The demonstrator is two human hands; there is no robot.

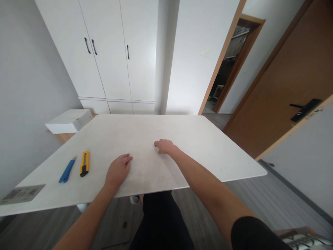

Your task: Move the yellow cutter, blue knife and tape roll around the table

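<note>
My left hand lies flat on the white table, palm down, fingers stretched out and together, holding nothing. My right hand rests further out near the table's middle, its fingers curled under against the surface, with nothing visible in them. To the left of my left hand lie a yellow utility knife and a blue cutter, side by side, both untouched.
A grey label or card lies at the table's near left corner. A white box sits on a low stand beyond the left edge. White wardrobes stand behind; a brown door is open at the right.
</note>
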